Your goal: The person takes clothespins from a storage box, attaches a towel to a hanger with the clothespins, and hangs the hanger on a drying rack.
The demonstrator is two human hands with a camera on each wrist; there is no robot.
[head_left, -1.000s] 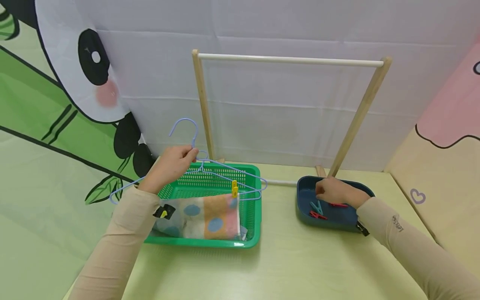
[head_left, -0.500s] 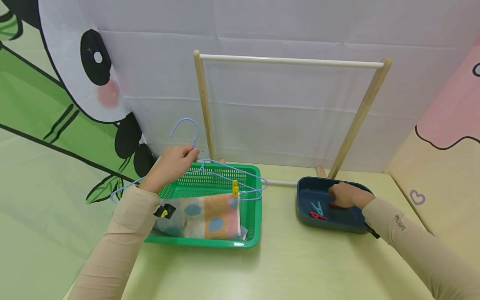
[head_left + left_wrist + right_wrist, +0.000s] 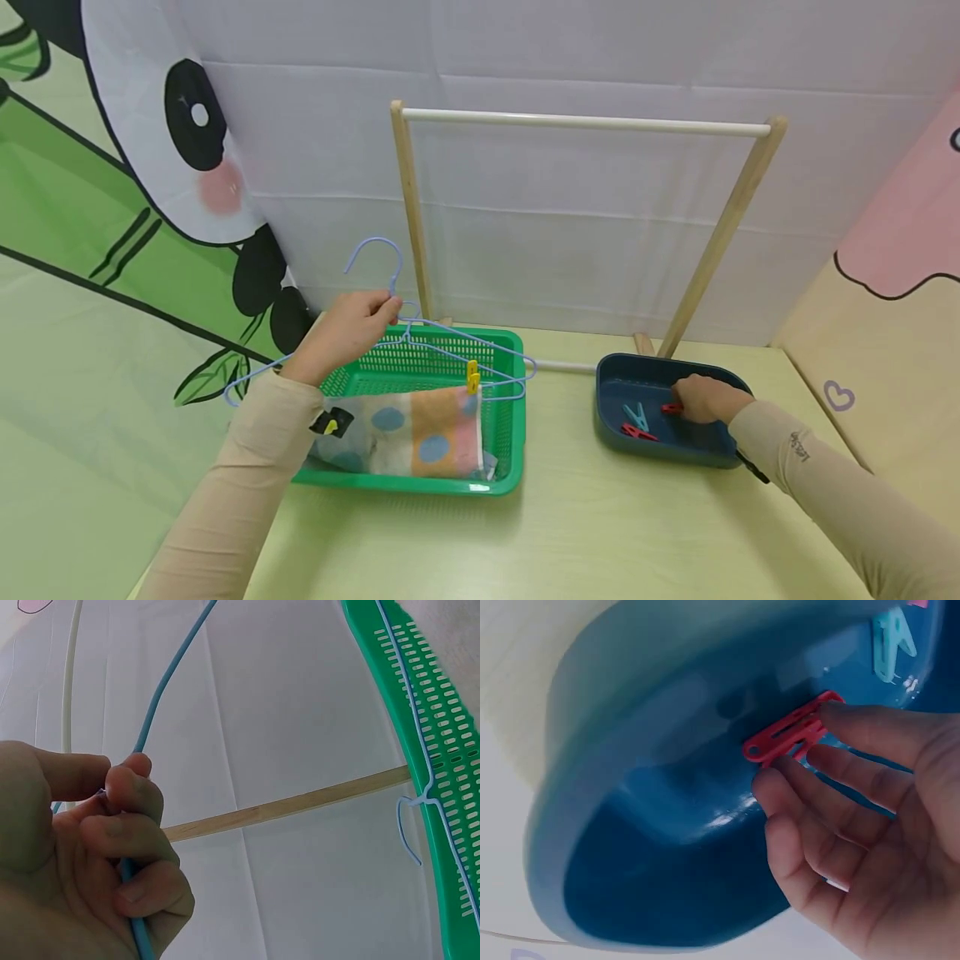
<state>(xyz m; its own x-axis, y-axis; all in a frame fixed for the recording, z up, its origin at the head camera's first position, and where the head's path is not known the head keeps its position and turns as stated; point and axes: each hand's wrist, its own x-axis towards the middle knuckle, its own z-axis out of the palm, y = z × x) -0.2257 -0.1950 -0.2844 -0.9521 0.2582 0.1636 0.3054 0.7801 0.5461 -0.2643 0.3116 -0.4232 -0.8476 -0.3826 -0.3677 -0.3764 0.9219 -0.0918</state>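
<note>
My left hand grips a light blue clothes hanger just below its hook, over the green basket. A patterned cloth hangs from this hanger, with a yellow clothespin at its right corner; another yellow piece shows near my left wrist. In the left wrist view, curled fingers wrap the hanger's blue wire. My right hand is down inside the dark blue bin. Its thumb and fingertips pinch a red clothespin, which sticks out from the fingers low in the bin.
Another red clothespin and a teal clothespin lie in the bin. A second blue hanger lies across the basket. Behind stands a wooden rack with a white bar, against a pale fabric wall.
My right hand has shifted right and lower within the bin and has come onto the red clothespin there. The left hand and hanger stay nearly in place.
</note>
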